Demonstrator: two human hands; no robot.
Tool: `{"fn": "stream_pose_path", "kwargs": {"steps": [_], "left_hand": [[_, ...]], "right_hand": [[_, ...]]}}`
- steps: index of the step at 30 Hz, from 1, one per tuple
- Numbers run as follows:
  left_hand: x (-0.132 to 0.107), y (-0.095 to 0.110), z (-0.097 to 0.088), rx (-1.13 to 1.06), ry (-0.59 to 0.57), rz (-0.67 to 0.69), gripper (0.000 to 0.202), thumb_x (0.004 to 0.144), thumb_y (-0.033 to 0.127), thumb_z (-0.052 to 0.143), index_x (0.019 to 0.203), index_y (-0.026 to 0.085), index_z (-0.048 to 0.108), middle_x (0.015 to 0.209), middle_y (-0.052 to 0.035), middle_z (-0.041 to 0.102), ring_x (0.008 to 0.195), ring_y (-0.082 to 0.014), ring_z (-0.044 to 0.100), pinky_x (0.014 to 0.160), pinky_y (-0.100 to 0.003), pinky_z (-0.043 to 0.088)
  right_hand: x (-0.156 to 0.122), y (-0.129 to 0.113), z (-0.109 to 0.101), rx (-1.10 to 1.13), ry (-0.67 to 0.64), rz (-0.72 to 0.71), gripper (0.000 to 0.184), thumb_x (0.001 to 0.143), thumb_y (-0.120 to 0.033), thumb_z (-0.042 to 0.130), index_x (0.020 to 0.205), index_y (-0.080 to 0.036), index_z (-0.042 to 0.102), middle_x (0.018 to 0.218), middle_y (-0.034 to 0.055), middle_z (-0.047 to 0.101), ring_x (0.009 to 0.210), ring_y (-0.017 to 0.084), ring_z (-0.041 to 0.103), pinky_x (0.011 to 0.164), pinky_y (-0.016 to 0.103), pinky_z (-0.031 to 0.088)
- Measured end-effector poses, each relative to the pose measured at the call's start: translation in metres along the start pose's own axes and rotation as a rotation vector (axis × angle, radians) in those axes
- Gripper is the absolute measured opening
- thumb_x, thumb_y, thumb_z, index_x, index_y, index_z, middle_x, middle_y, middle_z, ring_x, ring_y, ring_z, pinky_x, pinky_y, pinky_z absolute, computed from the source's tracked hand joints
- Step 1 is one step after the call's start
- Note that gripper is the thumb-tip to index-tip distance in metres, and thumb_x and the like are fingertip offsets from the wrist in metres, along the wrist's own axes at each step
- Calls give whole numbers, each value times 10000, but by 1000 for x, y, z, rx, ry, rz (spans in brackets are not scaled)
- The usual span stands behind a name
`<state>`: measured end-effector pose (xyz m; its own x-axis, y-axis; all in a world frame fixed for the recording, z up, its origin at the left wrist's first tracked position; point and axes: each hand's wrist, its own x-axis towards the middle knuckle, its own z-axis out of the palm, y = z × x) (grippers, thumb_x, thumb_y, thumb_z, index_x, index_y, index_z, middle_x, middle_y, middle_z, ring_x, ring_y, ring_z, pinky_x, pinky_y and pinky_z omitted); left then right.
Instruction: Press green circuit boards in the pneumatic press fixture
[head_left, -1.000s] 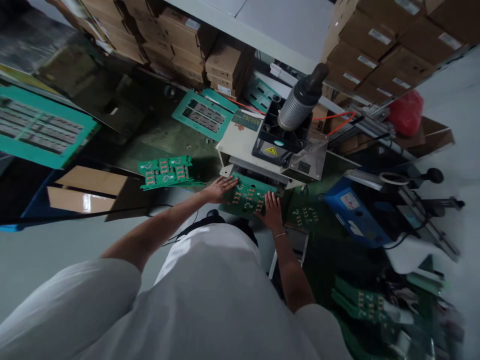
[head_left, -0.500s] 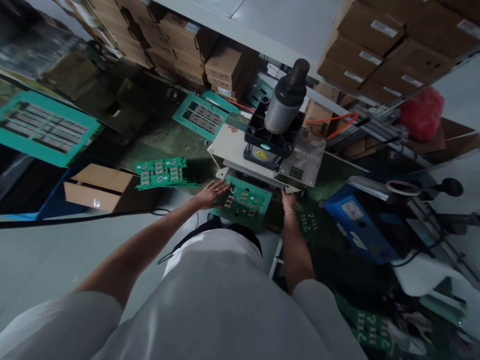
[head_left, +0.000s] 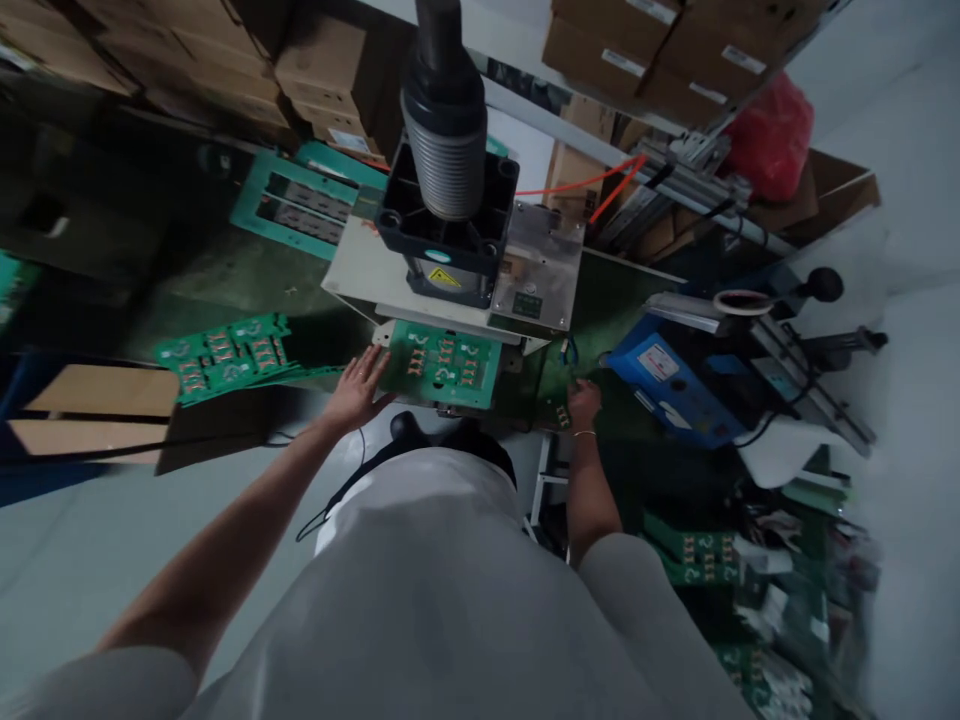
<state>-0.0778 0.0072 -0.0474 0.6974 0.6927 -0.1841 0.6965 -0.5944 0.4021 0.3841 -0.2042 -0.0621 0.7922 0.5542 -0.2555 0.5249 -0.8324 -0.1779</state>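
A green circuit panel (head_left: 444, 364) with orange parts lies under the press machine (head_left: 457, 235), which carries a ribbed black cylinder. My left hand (head_left: 358, 388) rests at the panel's left edge, fingers stretched out flat. My right hand (head_left: 583, 402) is to the right of the panel on the dark green bench, fingers curled over a small green piece; what it holds is too small to name. A stack of similar green panels (head_left: 225, 354) lies to the left.
A blue device (head_left: 667, 390) stands right of the press. Teal frames (head_left: 296, 205) lie behind it, with cardboard boxes (head_left: 322, 70) stacked at the back and a red bag (head_left: 769, 135) at the right. More green boards (head_left: 701, 560) lie low right. A black cable (head_left: 337, 490) hangs below.
The view has swung closer to the press. My right hand has left the panel and moved right onto the bench. My left hand has stayed at the panel's left edge.
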Motion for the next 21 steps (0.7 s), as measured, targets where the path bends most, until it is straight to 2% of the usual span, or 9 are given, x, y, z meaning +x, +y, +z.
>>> {"fn": "stream_pose_path", "kwargs": {"steps": [3, 6, 10, 14, 17, 21], "left_hand": [[-7, 11, 7, -22, 49, -27, 885, 1000, 556, 476, 1707, 205, 76, 1757, -193, 152, 1620, -374, 171, 1278, -592, 225], [-10, 20, 9, -22, 58, -28, 891, 1010, 567, 472, 1706, 207, 47, 1759, -201, 127, 1612, -387, 195, 1269, -592, 254], [-11, 26, 6, -11, 73, -41, 893, 1012, 572, 482, 1704, 217, 44, 1756, -208, 132, 1605, -401, 211, 1259, -606, 269], [-15, 27, 3, 2, 93, -62, 891, 1015, 591, 474, 1703, 208, 58, 1751, -213, 153, 1604, -400, 216, 1260, -592, 275], [-19, 26, 2, -5, 105, -82, 882, 1017, 594, 470, 1701, 207, 69, 1741, -223, 182, 1600, -407, 225, 1255, -599, 281], [-23, 23, 3, -25, 144, -98, 878, 999, 579, 508, 1692, 209, 116, 1727, -224, 227, 1589, -413, 256, 1241, -613, 305]], "right_hand": [[-16, 33, -6, -133, -42, 71, 392, 932, -356, 580, 1159, -85, 749, 1219, 261, 691, 1138, 341, 599, 937, 434, 452], [-20, 44, -3, -240, -128, 85, 403, 899, -360, 661, 1206, -115, 752, 1273, 244, 671, 1169, 347, 595, 947, 444, 448], [-16, 45, -1, -254, -173, 47, 396, 909, -360, 695, 1229, -136, 756, 1298, 234, 666, 1171, 338, 596, 954, 446, 448], [-16, 45, -7, -261, -183, -15, 309, 949, -343, 660, 1141, -141, 794, 1226, 197, 692, 1129, 315, 594, 933, 435, 435], [-21, 44, -11, -275, -173, -73, 322, 988, -346, 599, 1135, -138, 796, 1225, 166, 686, 1128, 293, 583, 911, 426, 417], [-30, 39, -17, -306, -121, -97, 371, 985, -358, 589, 1178, -99, 773, 1194, 185, 690, 1106, 290, 594, 900, 430, 415]]}}
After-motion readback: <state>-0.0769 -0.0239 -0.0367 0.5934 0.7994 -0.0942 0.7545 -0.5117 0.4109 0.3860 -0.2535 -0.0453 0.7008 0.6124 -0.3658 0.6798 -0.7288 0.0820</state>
